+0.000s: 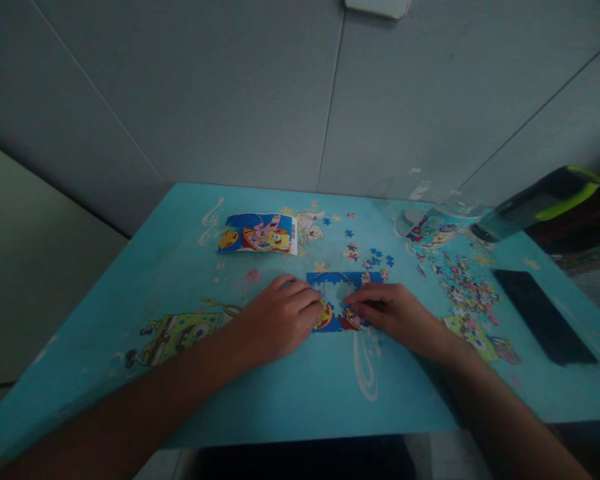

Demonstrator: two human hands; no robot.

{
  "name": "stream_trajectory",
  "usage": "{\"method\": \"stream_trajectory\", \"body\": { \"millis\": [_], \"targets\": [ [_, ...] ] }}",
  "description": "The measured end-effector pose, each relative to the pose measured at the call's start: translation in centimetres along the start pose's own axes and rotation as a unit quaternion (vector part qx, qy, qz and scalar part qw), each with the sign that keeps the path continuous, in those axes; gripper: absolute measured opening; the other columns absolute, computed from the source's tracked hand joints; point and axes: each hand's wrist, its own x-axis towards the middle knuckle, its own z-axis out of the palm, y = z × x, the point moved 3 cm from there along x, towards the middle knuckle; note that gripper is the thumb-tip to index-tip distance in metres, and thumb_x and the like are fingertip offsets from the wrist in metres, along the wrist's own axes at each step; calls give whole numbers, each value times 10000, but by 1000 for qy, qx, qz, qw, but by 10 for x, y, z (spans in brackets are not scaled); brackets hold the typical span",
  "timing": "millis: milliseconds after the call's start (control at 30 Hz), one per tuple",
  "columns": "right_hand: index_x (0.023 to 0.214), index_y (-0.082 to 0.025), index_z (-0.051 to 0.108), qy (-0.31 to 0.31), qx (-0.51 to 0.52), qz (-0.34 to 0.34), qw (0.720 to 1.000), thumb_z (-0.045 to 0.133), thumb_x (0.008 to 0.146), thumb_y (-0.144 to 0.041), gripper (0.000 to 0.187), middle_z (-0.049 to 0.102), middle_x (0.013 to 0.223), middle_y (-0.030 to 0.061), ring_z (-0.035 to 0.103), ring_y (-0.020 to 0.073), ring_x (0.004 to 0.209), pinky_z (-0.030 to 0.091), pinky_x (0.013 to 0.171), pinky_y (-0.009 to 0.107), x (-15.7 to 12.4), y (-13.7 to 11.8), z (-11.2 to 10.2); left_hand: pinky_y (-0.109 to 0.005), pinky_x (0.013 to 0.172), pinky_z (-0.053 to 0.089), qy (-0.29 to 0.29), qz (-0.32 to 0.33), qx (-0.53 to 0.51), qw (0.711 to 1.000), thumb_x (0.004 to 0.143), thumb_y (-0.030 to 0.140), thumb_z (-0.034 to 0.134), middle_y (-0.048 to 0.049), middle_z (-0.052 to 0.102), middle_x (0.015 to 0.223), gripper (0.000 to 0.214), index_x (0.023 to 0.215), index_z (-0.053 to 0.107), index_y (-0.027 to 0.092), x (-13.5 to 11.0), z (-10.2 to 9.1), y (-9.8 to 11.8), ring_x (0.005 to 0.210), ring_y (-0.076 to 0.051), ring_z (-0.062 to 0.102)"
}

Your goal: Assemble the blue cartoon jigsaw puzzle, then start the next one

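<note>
A partly assembled jigsaw puzzle point(333, 325) with a blue border and cartoon figures lies flat on the table, a gap at its middle. My left hand point(285, 313) rests at its left edge, fingers loosely bent and lying on it, gripping nothing I can see. Over the right part is my right hand point(395, 310), its thumb and index finger pinched together on what looks like a puzzle piece, mostly hidden by the fingertips. Several loose blue pieces point(376, 255) lie just beyond the puzzle. Farther back on the left sits the printed puzzle packet point(258, 234).
A heap of mixed puzzle pieces point(465, 287) spreads on the right, beside a dark phone-like slab point(544, 317). Behind it are a clear plastic container point(443, 223) with a colourful label and a dark bottle point(535, 203) with a lime-green trim. The turquoise table point(290, 393) meets a grey wall.
</note>
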Motion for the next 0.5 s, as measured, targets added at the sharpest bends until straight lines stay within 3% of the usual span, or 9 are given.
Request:
{"method": "stream_trajectory", "body": {
  "millis": [500],
  "targets": [
    [1008, -250, 770, 10, -48, -24, 999, 607, 927, -264, 182, 721, 896, 37, 645, 167, 750, 476, 675, 281, 2, -2, 4, -429, 977, 426, -13, -2, 3, 1000, 981, 192, 525, -78, 668, 1163, 202, 1141, 647, 166, -1, 0, 0, 1079, -223, 586]
  ]
}}
